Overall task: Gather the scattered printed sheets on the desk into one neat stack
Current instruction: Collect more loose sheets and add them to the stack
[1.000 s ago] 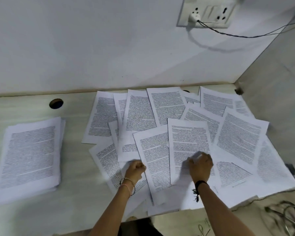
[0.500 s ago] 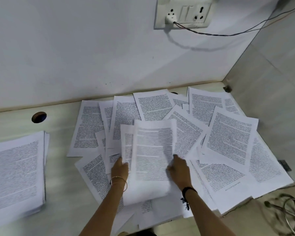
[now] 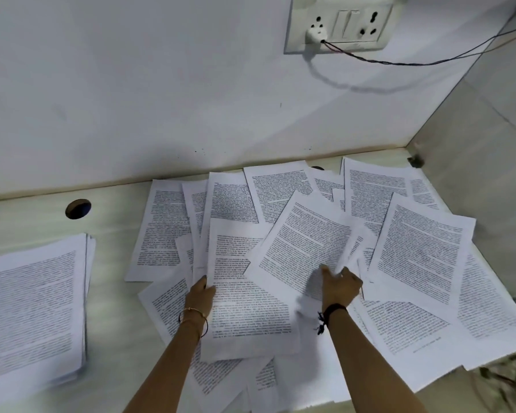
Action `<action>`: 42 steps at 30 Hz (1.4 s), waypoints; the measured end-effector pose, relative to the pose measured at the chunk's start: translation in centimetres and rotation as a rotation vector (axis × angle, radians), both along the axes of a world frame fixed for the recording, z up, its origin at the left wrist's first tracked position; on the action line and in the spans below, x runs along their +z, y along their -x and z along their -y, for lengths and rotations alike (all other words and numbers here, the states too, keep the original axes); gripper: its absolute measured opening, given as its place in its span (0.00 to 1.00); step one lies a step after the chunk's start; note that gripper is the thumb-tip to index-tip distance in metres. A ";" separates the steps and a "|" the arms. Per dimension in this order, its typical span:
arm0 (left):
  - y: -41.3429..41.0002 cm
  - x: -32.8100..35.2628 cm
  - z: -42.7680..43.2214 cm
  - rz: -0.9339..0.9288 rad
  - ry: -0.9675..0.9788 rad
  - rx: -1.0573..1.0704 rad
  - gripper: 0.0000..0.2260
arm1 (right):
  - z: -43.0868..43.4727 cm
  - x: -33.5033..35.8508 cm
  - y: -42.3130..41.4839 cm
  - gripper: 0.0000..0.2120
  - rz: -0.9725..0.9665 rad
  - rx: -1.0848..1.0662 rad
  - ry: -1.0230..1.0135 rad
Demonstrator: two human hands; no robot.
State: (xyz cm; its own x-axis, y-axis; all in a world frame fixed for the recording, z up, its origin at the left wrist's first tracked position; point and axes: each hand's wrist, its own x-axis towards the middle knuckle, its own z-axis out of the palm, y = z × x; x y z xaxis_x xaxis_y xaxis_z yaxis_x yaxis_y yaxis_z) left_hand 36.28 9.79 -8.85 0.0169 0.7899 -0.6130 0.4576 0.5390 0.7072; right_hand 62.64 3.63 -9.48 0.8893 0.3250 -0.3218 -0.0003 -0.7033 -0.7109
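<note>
Two bare forearms reach in from the near edge of the surface (image 3: 27, 216). The left hand (image 3: 198, 298), with two thin bangles at its wrist, grips the left edge of one sheet (image 3: 248, 296) that lies nearly square to the near edge; the thumb shows on top and the other fingers are hidden beneath the paper. The right hand (image 3: 341, 286), with one dark thread band at the wrist, has its fingers (image 3: 328, 271) pinched on the lower right part of a second, tilted sheet (image 3: 306, 248), whose right edge is curled and blurred. That tilted sheet overlaps the upper right corner of the first.

Around and under both lie the scattered sheets (image 3: 423, 248), spread from the near edge to the far edge and out to the far right corner, several overhanging the near edge. They overlap too much for an exact count; about fifteen show.

Well apart, toward the left edge, sits one gathered stack (image 3: 33, 308), its edges slightly uneven.

One round cable hole (image 3: 78, 208) opens in the surface near the far edge, and a second is mostly covered by paper. On the wall beyond, one switch plate (image 3: 338, 23) holds one white plug (image 3: 317, 35) with a dark cord running right.
</note>
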 end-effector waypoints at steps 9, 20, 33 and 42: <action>2.6 0.1 -0.6 -0.047 0.029 0.018 0.17 | -1.2 0.2 -0.4 0.05 -0.214 0.360 -0.120; 5.6 -0.1 0.2 -0.143 0.031 0.054 0.19 | 2.5 -0.1 0.7 0.10 -0.015 0.295 -0.136; 5.6 -0.7 1.4 0.019 0.111 0.138 0.09 | 2.8 0.5 4.3 0.10 -0.260 0.722 -0.067; 3.5 0.2 3.3 0.207 0.063 0.253 0.27 | 2.4 -1.0 11.3 0.13 0.116 0.727 -0.043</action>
